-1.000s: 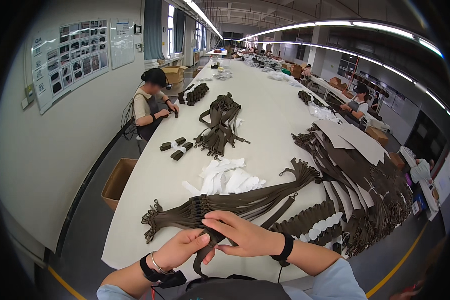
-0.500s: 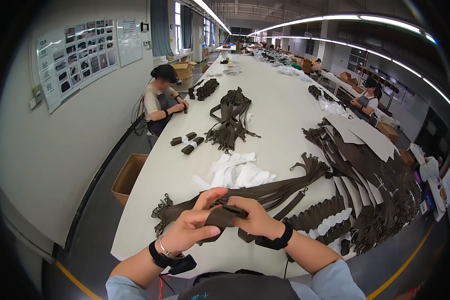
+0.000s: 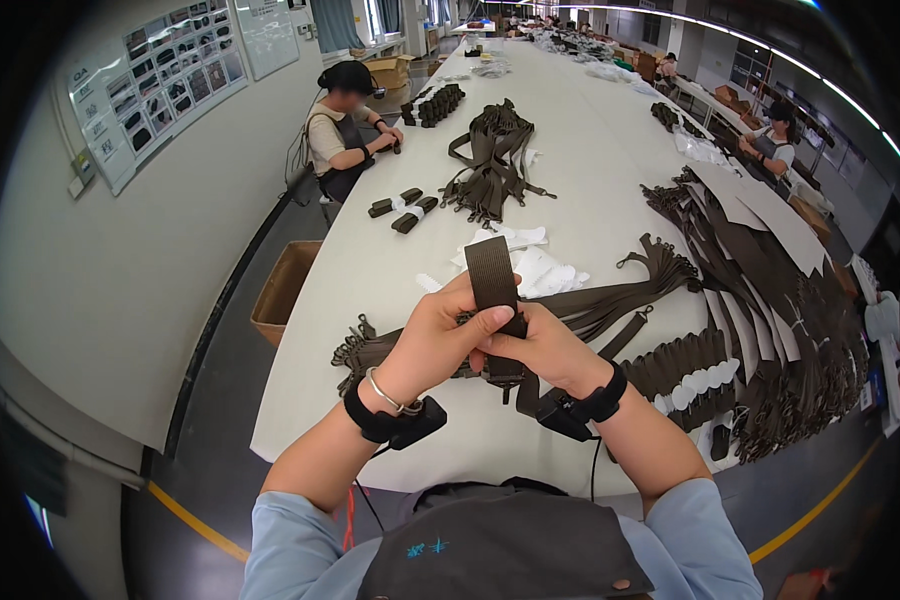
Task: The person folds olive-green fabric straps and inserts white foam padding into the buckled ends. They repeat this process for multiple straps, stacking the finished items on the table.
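Note:
A dark olive webbing strap (image 3: 491,275), folded into a flat bundle, stands upright between my two hands over the near part of the table. My left hand (image 3: 445,328) grips it from the left, thumb laid across its face. From the right, my right hand (image 3: 545,345) pinches its lower part; some of those fingers are hidden behind the strap. A loose length hangs below by my right wrist. Just beyond lie long loose straps with metal hooks (image 3: 595,305) and a pile of white paper bands (image 3: 545,272).
To the right are a row of banded strap bundles (image 3: 685,375) and a big heap of straps (image 3: 810,350) with grey sheets. Farther off are a strap pile (image 3: 495,150) and two banded bundles (image 3: 403,208). A co-worker (image 3: 345,130) sits at the left edge, above a cardboard box (image 3: 285,290).
My hands have raised the folded strap upright, where before it lay tilted between them. The view has tipped downward, showing more of my apron.

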`<state>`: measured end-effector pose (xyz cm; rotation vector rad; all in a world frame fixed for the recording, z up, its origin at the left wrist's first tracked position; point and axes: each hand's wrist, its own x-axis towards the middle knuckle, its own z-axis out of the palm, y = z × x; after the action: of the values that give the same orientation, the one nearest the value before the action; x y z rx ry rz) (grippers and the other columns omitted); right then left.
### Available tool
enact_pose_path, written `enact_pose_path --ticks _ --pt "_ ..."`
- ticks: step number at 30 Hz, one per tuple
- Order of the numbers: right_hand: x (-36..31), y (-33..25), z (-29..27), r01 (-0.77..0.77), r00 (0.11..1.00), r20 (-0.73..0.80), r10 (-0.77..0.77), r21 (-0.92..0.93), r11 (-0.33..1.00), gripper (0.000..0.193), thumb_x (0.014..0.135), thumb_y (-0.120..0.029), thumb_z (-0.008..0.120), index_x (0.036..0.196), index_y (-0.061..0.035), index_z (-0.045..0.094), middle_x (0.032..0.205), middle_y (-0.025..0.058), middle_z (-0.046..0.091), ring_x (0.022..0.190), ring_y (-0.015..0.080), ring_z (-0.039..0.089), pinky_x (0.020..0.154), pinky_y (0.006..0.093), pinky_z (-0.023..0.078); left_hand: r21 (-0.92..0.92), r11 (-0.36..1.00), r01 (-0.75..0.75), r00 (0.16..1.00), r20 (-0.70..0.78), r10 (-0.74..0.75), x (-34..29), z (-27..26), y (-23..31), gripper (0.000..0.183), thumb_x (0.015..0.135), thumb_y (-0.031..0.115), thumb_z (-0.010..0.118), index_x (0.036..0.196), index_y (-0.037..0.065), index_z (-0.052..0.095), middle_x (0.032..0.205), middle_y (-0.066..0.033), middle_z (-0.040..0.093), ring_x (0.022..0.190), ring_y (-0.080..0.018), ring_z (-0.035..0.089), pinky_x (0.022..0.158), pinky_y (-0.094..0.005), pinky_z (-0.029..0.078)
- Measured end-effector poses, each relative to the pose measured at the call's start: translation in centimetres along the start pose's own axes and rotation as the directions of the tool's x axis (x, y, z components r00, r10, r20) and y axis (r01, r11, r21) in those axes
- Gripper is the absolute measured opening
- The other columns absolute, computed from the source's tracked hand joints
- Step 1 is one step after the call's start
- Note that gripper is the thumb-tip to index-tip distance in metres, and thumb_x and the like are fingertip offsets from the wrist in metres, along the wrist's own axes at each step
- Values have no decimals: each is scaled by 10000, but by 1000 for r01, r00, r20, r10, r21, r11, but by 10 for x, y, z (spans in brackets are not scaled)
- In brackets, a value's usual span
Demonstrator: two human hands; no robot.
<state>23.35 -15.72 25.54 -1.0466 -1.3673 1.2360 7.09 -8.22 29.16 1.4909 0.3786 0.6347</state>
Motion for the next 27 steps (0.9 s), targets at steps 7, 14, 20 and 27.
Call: enact_pose_path --ticks 7,14,20,27 --pt "-2 -12 8 4 998 64 -7 42 999 215 874 -199 744 925 -44 605 692 17 625 643 92 589 623 241 431 -391 912 -123 991 -100 91 16 2 5 269 1006 292 569 1120 67 662 1325 -82 588 1172 -206 554 921 -385 513" --pt "-3 -16 10 -11 999 35 10 17 1000 231 876 -223 744 904 -38 609 628 -3 585 556 80 545 546 238 408 -528 830 -180 984 -97 152 19 1 12 264 1018 324 535 1172 120 600 1320 -86 577 1139 -208 572 906 -395 528" --pt "-3 -20 18 24 1000 -7 -25 -74 997 242 881 -241 739 828 -44 608 598 -9 571 536 74 538 522 236 397 -538 815 -217 976 -133 172 14 2 13 255 1026 336 512 1170 136 579 1353 -82 547 1136 -196 571 918 -379 519" --pt "-5 -21 27 29 999 -37 -29 11 1000 252 909 -231 704 791 -46 581 629 -4 575 522 76 546 498 243 414 -485 819 -308 951 -171 257 4 9 7 292 1013 323 548 1186 94 606 1352 -84 547 1140 -187 555 904 -352 527"
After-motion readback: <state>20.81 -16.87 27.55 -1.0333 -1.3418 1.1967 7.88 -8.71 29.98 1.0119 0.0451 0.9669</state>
